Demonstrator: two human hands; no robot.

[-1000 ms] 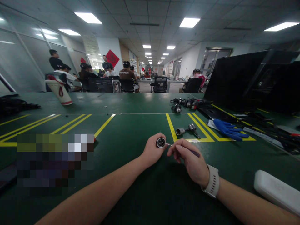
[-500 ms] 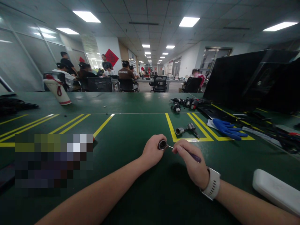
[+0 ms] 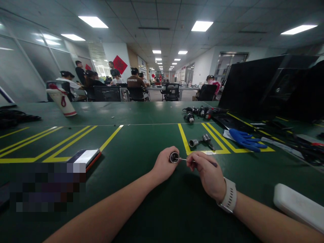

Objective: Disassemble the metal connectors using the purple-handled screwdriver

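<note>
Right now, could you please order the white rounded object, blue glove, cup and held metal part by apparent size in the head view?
White rounded object
Blue glove and cup: too alike to rank
Held metal part, clearly smallest

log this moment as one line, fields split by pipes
left hand: holds round metal part | right hand: holds thin tool, tip at part's opening | blue glove: on table

Just behind the right hand [image 3: 209,173] sits a broad, pale greyish-white watch strap [image 3: 230,195], smooth-faced, with a row of small, dark, elongated holes. A thin silvery edge [image 3: 225,207] shows at the strap's lower end. The left hand [image 3: 165,164] is bare, and so is the forearm [image 3: 111,206] behind it.
</note>
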